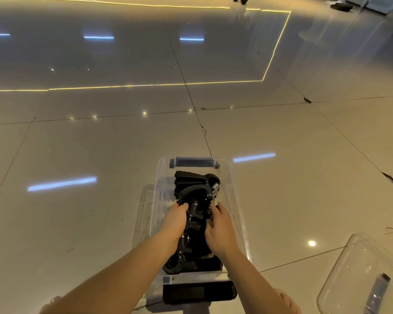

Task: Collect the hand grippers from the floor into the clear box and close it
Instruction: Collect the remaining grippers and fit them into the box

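The clear box stands on the tiled floor in front of me, lid off, with a black latch at its near end and another at the far end. Several black hand grippers with metal springs lie piled inside it. Both my hands are down in the box. My left hand has its fingers closed on a black hand gripper in the middle of the pile. My right hand rests on the pile from the right, fingers curled onto the grippers.
A clear lid or second clear container with a dark latch lies on the floor at the lower right. Glossy beige tiles with light reflections stretch all around. Someone's shoes show at the far top right.
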A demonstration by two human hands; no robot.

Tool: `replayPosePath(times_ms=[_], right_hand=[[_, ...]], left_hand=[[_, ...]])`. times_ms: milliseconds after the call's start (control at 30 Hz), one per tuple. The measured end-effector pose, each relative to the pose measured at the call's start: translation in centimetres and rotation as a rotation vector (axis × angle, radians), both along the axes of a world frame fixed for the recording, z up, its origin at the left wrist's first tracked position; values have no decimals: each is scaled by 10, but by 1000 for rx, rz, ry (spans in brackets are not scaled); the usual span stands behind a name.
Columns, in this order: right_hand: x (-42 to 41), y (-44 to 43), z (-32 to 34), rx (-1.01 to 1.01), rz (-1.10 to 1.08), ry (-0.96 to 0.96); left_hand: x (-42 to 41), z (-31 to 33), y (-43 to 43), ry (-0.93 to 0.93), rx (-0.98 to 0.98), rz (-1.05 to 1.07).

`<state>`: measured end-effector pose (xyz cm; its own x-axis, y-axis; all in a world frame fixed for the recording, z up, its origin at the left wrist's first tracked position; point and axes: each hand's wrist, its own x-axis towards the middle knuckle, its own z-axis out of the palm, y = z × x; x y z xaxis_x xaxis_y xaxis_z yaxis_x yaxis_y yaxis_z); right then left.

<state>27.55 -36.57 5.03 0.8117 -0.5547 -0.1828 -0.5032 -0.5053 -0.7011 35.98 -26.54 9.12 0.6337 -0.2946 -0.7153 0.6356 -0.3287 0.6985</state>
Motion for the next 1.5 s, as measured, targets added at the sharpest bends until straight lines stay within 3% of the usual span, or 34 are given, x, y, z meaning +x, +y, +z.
replayPosePath(times_ms=[100, 300, 500, 700, 1067, 1300, 1500], right_hand=[[3, -6, -2, -4, 48, 27], [9, -9, -3, -23, 40, 44], [21, -3, 23, -105, -44, 4], [50, 34, 88, -115, -9, -162], [67, 174, 195, -167, 193, -268], [90, 302, 226, -134, 394, -402], [122, 430, 241, -78, 638, -401]], left_hand=[[-3, 2, 4, 148, -4, 29], [0, 1, 9, 181, -29, 43], [1, 30, 15, 107, -45, -35], [26, 76, 69, 4, -69, -56], [57, 190, 259, -310, -85, 109], [44, 254, 425, -592, 141, 33], [50, 300, 567, -659, 247, 85]])
